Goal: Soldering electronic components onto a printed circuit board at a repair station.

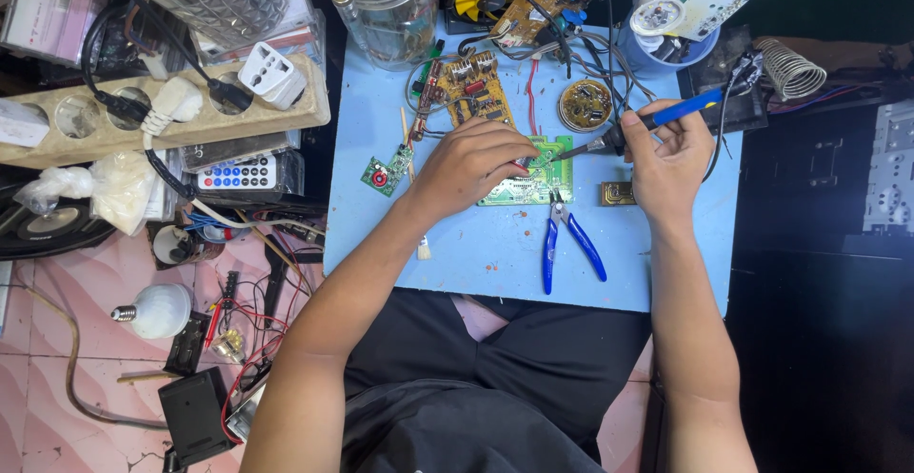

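Observation:
My left hand (468,161) rests on a green circuit board (541,180) lying on the light blue table (495,254), its fingers pressing something thin and red against the board. My right hand (666,154) grips a soldering iron with a blue handle (678,111). Its dark tip points left and touches the board's upper edge, just right of my left fingertips.
Blue-handled cutters (566,240) lie just below the board. Behind it sit a yellow circuit board (473,88), a round board (585,104), a small green board (386,170), tangled wires and a clear jar (390,7). A power strip (162,111), a remote and bulbs clutter the left.

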